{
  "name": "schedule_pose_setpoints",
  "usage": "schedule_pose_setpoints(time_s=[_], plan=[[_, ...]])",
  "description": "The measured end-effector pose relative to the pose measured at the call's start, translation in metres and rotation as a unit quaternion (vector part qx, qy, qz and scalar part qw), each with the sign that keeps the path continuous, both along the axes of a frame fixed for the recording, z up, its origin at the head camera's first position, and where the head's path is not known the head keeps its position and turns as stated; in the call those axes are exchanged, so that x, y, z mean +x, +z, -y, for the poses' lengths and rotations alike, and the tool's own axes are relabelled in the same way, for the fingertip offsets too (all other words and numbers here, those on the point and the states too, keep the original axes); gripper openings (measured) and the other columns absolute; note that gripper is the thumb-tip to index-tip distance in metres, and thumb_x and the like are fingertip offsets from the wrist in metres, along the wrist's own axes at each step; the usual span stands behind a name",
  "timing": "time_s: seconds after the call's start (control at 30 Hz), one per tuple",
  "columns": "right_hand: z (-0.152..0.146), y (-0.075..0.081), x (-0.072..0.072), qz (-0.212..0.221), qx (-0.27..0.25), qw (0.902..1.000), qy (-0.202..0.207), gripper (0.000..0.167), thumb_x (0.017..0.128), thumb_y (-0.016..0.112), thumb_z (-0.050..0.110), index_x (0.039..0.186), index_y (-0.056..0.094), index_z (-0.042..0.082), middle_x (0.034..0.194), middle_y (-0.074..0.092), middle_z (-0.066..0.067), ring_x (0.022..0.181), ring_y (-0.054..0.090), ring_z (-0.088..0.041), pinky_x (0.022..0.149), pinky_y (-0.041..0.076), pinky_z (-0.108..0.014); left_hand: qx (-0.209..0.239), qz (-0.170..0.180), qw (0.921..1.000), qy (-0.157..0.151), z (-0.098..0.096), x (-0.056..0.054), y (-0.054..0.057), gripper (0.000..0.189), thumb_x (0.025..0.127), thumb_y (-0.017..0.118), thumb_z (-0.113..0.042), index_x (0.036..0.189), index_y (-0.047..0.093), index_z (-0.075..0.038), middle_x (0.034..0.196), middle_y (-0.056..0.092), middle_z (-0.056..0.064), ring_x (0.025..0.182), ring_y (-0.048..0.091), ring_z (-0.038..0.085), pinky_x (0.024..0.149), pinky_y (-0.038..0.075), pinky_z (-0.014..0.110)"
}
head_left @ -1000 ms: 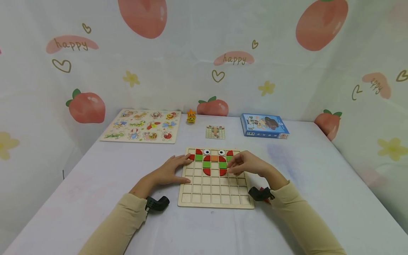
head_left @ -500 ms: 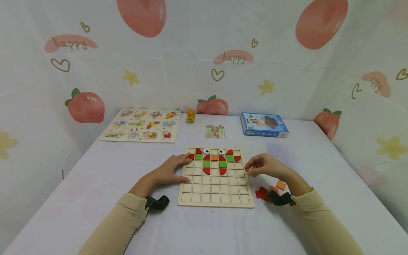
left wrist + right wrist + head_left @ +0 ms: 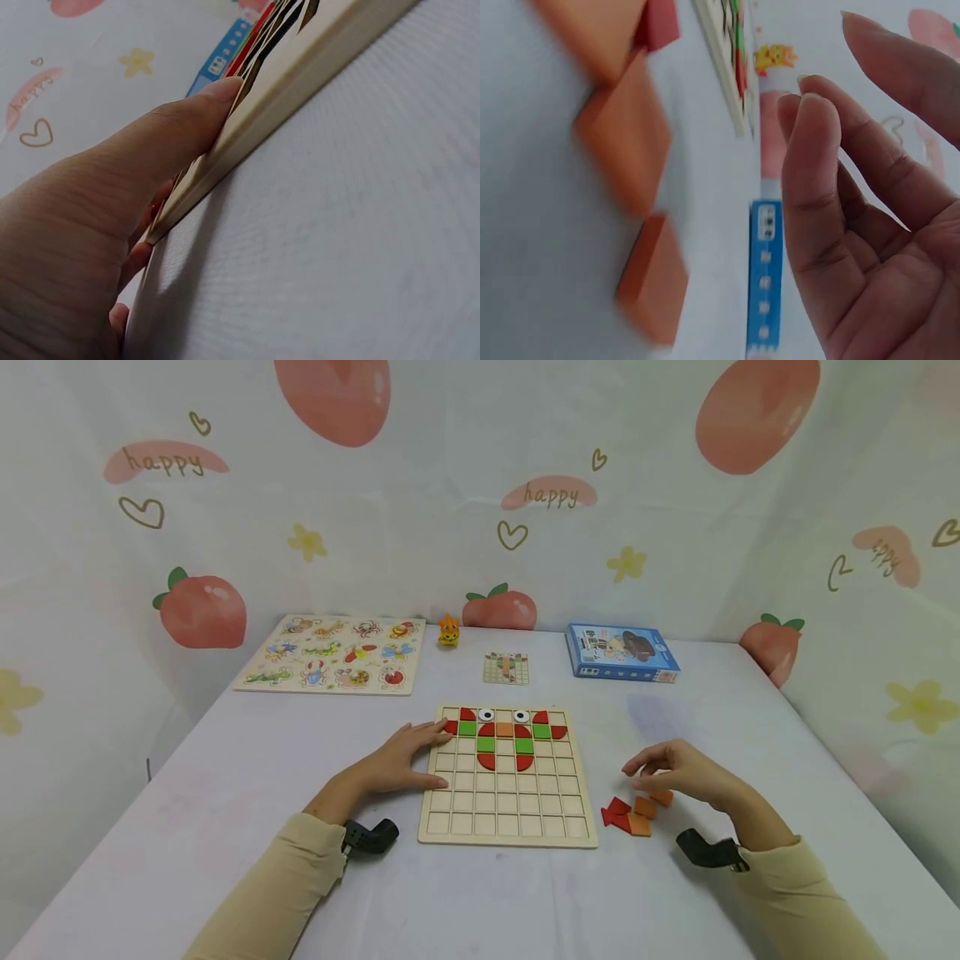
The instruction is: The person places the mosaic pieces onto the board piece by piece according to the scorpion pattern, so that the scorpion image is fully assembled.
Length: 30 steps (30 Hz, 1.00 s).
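Note:
A wooden grid board (image 3: 506, 818) lies on the table with red, green and orange tiles and two eye tiles (image 3: 486, 716) set in its upper rows. My left hand (image 3: 397, 760) rests at the board's left edge, thumb and fingers spread; in the left wrist view the thumb (image 3: 172, 127) lies on the frame. To the right of the board, my right hand (image 3: 686, 770) hovers with nothing in its loosely bent fingers. Below it are several orange tiles (image 3: 645, 807) and red tiles (image 3: 617, 810). The right wrist view shows the orange tiles (image 3: 626, 135) beside the fingers.
Behind the board lies a small pattern card (image 3: 506, 669). A blue box (image 3: 622, 653) stands at the back right, an insect puzzle board (image 3: 330, 656) at the back left. Beside that puzzle stands a small orange toy figure (image 3: 448, 632). A printed cloth hangs behind.
My right hand has left a red quarter-round tile at the right of the board's second row and moved right and nearer, over the loose tiles. The left hand stays put.

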State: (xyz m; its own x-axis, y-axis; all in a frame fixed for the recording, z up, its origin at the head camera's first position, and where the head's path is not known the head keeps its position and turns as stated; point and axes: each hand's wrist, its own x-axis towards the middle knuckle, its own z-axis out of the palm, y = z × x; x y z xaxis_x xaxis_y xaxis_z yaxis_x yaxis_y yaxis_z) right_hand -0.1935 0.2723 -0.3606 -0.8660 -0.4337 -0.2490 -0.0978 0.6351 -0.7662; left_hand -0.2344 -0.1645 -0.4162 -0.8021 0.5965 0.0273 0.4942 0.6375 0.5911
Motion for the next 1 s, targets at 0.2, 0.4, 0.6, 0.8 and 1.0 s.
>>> schedule_pose_setpoints(time_s=[0.2, 0.4, 0.6, 0.8, 1.0], plan=[[-0.018, -0.006, 0.007, -0.004, 0.007, 0.9999, -0.010, 0.033, 0.086, 0.066, 0.019, 0.111, 0.064, -0.003, 0.089, 0.063, -0.008, 0.074, 0.055, -0.007, 0.066, 0.048, -0.024, -0.003, 0.000, 1.0000, 0.001, 0.001, 0.000, -0.001, 0.077, 0.076, 0.071, -0.049, 0.138, 0.046, -0.012, 0.155, 0.024, 0.005, 0.144, 0.019, 0.027, 0.118, 0.004, 0.050], [-0.029, -0.008, 0.014, -0.004, -0.021, 0.9995, -0.022, 0.036, 0.086, 0.065, 0.018, 0.113, 0.062, -0.006, 0.090, 0.067, -0.011, 0.075, 0.059, -0.008, 0.069, 0.051, -0.022, -0.003, -0.006, 1.0000, 0.000, 0.002, 0.000, -0.001, 0.075, 0.077, 0.072, -0.047, 0.138, 0.046, -0.011, 0.154, 0.025, 0.007, 0.143, 0.020, 0.027, 0.118, 0.005, 0.052], [-0.041, -0.017, 0.020, 0.005, -0.019, 0.9986, -0.050, 0.039, 0.086, 0.066, 0.018, 0.115, 0.060, -0.008, 0.104, 0.068, -0.015, 0.079, 0.057, -0.005, 0.068, 0.050, -0.019, 0.002, -0.003, 1.0000, -0.002, -0.001, 0.000, 0.000, 0.077, 0.076, 0.071, -0.050, 0.138, 0.046, -0.012, 0.155, 0.025, 0.005, 0.144, 0.020, 0.027, 0.118, 0.005, 0.051], [-0.049, -0.027, 0.026, 0.007, 0.011, 0.9954, -0.095, 0.044, 0.084, 0.069, 0.022, 0.116, 0.059, -0.007, 0.101, 0.065, -0.009, 0.077, 0.052, -0.004, 0.064, 0.047, -0.019, 0.002, -0.004, 1.0000, 0.000, 0.000, 0.001, -0.001, 0.076, 0.076, 0.072, -0.048, 0.137, 0.046, -0.011, 0.154, 0.025, 0.006, 0.143, 0.020, 0.027, 0.118, 0.005, 0.051], [-0.050, -0.031, 0.028, 0.000, 0.003, 0.9945, -0.104, 0.046, 0.081, 0.072, 0.021, 0.114, 0.058, -0.009, 0.093, 0.061, -0.006, 0.075, 0.050, -0.003, 0.061, 0.045, -0.018, 0.003, 0.002, 1.0000, -0.002, 0.001, 0.001, 0.000, 0.076, 0.076, 0.072, -0.047, 0.138, 0.046, -0.011, 0.155, 0.024, 0.006, 0.144, 0.019, 0.027, 0.118, 0.004, 0.051]])
